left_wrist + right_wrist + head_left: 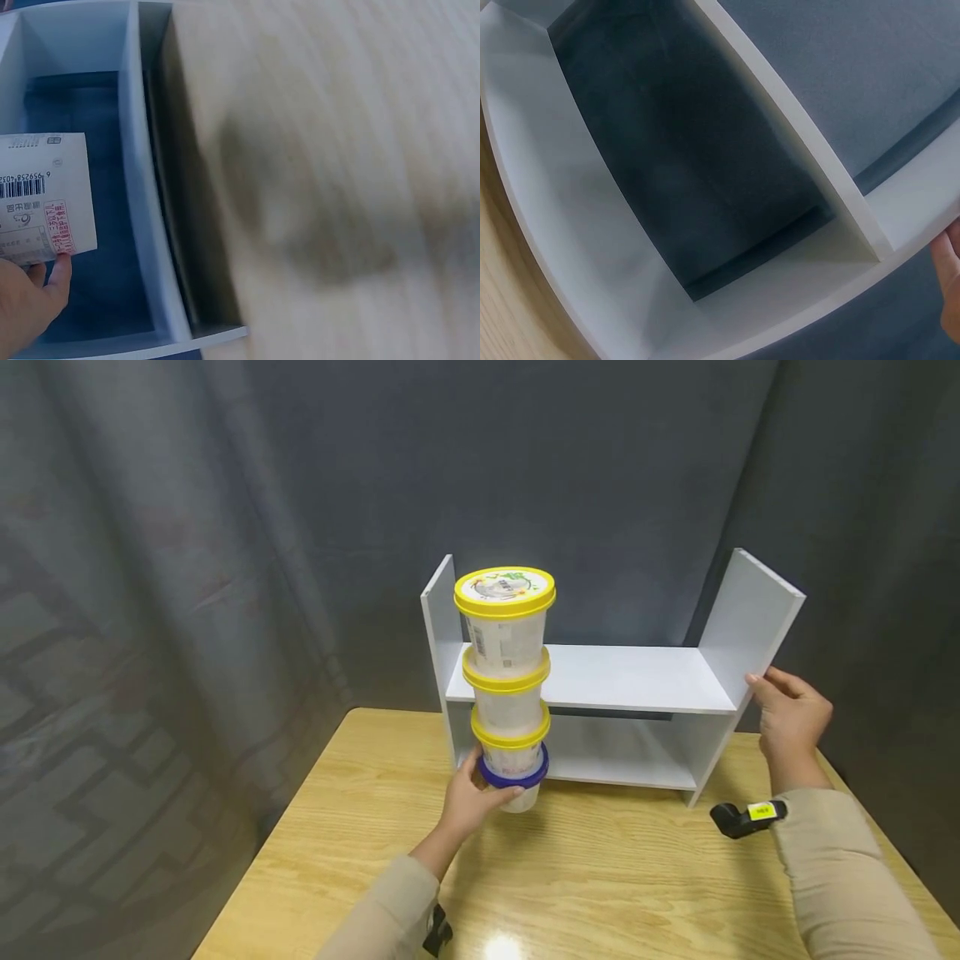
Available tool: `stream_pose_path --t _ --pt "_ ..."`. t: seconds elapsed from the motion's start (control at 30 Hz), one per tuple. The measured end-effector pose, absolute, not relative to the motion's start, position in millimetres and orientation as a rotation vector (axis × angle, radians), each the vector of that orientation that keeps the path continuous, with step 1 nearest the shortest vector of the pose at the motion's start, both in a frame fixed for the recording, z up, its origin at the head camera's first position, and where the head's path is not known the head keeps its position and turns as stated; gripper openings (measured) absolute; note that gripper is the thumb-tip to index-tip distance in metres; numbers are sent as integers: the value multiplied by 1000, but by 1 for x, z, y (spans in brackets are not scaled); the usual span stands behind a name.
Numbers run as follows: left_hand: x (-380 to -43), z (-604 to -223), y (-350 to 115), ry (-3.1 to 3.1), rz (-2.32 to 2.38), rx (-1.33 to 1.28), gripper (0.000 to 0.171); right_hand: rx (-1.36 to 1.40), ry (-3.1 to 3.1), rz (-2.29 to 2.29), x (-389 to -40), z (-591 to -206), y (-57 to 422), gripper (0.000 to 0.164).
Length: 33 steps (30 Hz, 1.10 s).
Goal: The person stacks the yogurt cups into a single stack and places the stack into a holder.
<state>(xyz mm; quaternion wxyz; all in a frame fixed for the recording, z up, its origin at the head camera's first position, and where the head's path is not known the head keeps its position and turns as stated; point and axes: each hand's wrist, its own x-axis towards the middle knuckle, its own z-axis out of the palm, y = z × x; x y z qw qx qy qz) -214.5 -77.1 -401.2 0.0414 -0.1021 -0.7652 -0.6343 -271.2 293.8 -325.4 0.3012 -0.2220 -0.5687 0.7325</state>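
A stack of white plastic tubs stands in front of the left part of a white two-level shelf (622, 677). Three tubs have yellow lids, the top one (506, 639) being largest; the lowest tub (522, 800) has a purple lid. My left hand (471, 797) grips the stack low down, thumb across the front by the purple lid. In the left wrist view this hand (30, 304) holds a tub (64, 169) with a printed barcode. With thumb and fingers, my right hand (797, 714) holds the outer front edge of the shelf's right side panel (750, 610).
The shelf stands at the back of a light wooden table (600, 868). Grey curtains (585, 485) hang behind it and along the left side. A black wrist device (738, 820) with a yellow label juts out from the right sleeve.
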Motion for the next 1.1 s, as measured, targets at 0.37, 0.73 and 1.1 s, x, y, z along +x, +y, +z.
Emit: stream_pose_path --t 0.37,0.73,1.1 --pt "-243 -392 -78 -2376 -1905 -339 87 -525 -1386 1991 -270 -325 294 27" --pt "-255 -361 -70 -2393 -1896 -321 89 -637 -1550 1924 -275 -331 300 41" --pt "-264 -337 -62 -2431 -1856 -315 89 -632 -1563 1942 -273 -335 304 39"
